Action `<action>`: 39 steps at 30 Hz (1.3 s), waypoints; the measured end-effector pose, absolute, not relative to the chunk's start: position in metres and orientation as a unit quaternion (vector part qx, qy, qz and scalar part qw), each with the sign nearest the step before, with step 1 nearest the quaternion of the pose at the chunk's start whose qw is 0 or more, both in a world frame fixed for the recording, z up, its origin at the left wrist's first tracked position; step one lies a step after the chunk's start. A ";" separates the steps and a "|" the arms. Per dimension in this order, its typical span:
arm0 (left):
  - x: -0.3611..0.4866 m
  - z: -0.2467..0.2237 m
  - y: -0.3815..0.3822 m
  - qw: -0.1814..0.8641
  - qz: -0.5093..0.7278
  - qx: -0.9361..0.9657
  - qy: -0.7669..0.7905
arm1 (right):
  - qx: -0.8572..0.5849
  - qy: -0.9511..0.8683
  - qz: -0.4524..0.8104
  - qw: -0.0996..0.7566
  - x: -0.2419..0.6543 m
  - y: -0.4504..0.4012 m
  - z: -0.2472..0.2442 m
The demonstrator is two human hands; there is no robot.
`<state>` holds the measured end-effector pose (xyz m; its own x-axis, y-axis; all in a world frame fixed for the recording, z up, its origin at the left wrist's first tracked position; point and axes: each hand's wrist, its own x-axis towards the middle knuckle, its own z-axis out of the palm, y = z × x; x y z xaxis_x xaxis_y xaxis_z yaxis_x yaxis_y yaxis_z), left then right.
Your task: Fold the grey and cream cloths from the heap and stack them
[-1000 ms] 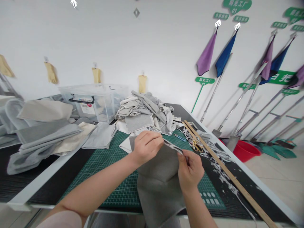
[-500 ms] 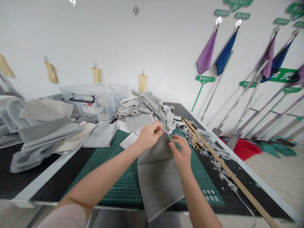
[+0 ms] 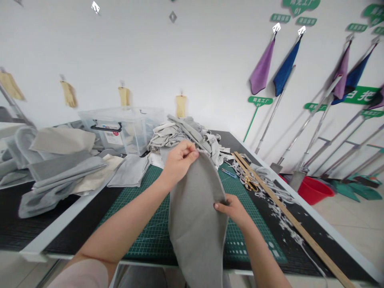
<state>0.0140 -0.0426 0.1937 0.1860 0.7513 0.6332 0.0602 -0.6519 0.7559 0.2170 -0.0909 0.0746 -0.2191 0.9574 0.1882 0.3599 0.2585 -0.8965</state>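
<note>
Over the green mat (image 3: 153, 230), left hand (image 3: 179, 160) pinches grey cloth (image 3: 196, 228) at top; right hand (image 3: 235, 210), now lower, pinches its side, edge exposed between.

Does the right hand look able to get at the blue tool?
Probably yes: the blue tool lies uncovered on the green mat, beyond the right hand, nothing visible blocking the way. But that hand pinches the grey cloth, so it may need to let go.
</note>
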 end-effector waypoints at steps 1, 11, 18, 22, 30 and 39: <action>0.011 0.196 -0.040 0.296 0.587 0.696 0.289 | -0.466 -0.679 0.416 0.386 0.220 -0.093 0.072; -0.050 0.233 -0.005 0.273 0.535 0.718 0.352 | -0.528 -0.660 0.347 0.407 0.278 -0.076 0.093; -0.052 0.212 0.077 0.160 0.337 0.771 0.517 | -0.630 -0.630 0.064 0.449 0.289 -0.020 0.145; -0.040 0.227 0.076 0.041 0.476 0.679 0.557 | -0.613 -0.586 -0.006 0.530 0.273 -0.009 0.188; -0.069 0.248 -0.034 0.052 0.737 0.637 0.220 | -0.498 -0.499 -0.180 0.686 0.252 -0.112 0.225; -0.100 0.060 -0.087 0.459 0.213 0.811 0.293 | -0.631 -0.668 0.297 0.259 0.292 -0.202 0.045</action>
